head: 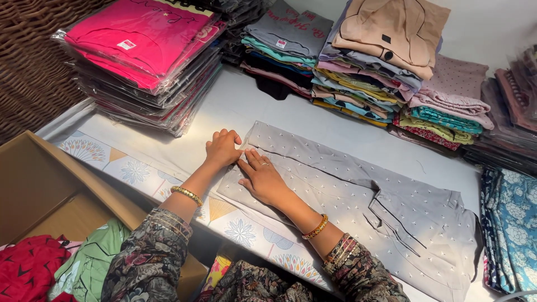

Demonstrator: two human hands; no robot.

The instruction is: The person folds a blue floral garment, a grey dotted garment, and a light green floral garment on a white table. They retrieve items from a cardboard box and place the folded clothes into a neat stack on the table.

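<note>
A grey garment (358, 196) with small white dots lies folded lengthwise on the white table cover (235, 106), its collar end at the right. My left hand (222, 148) rests with curled fingers at the garment's left corner, touching the fabric edge. Beside it, my right hand (262, 178) lies flat with fingers spread, pressing the fabric down. Both wrists carry gold bangles, and the sleeves are dark with a floral print.
A stack of pink garments in clear bags (148, 53) stands at the back left. Stacks of folded coloured clothes (366, 72) line the back. A blue floral fabric (512, 223) lies at the right. An open cardboard box (50, 196) with clothes sits at the lower left beside a wicker basket (28, 61).
</note>
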